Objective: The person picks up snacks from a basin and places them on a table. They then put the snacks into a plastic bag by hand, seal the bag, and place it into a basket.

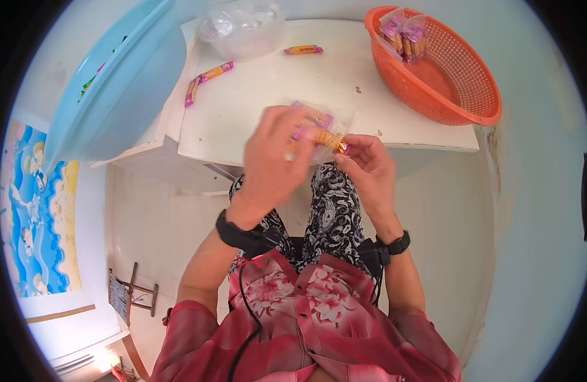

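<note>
Gripping with left hand [274,156] and right hand [368,167] one clear bag [328,127] of orange-purple wrapped bars; wrapper print too blurred to read.

Left grip [272,159] raised, blurred, curled closed; right grip [370,167] just beside, pinched shut.

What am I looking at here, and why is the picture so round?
This is one picture from a camera worn on a person's head, looking down through a wide lens that bends the edges. No machine: the bare left hand and right hand together hold a small clear bag with wrapped bars inside. Beyond them is a white table. On it lie loose wrapped bars, a heap of clear bags and an orange basket with filled bags; a blue basin sits at the left.
</note>
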Action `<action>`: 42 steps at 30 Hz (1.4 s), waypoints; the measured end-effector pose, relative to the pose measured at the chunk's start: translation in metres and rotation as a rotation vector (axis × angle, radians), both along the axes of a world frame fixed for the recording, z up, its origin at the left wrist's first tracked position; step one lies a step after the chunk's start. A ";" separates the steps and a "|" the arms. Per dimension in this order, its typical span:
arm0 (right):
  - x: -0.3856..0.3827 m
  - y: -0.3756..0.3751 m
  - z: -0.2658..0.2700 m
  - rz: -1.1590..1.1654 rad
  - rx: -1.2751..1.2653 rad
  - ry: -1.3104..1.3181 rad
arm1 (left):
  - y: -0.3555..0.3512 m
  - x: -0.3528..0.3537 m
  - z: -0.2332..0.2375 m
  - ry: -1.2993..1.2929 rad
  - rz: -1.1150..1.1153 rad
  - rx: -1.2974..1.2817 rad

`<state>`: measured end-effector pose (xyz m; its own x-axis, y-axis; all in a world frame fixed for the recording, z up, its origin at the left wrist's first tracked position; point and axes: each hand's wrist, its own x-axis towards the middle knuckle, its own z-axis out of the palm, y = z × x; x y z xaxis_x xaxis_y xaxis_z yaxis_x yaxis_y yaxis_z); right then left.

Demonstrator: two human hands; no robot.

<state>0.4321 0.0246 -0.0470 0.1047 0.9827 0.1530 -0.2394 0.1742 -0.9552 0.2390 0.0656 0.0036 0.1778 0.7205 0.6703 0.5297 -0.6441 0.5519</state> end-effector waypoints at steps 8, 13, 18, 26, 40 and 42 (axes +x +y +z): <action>-0.002 0.004 -0.003 0.048 0.053 -0.086 | 0.004 -0.064 -0.028 -0.043 0.018 -0.503; -0.008 0.009 -0.001 0.060 0.007 -0.161 | 0.005 -0.057 -0.031 -0.111 -0.043 -0.530; -0.010 0.019 0.001 0.050 -0.001 -0.406 | 0.004 -0.059 -0.033 -0.065 -0.041 -0.521; -0.018 0.012 0.009 0.200 -0.071 -0.271 | 0.003 -0.060 -0.021 0.113 -0.066 -0.413; -0.014 0.001 0.012 0.135 0.236 -0.562 | 0.006 -0.056 -0.026 0.152 -0.048 -0.298; -0.018 0.004 0.011 0.103 0.219 -0.568 | 0.004 -0.056 -0.025 0.145 -0.041 -0.302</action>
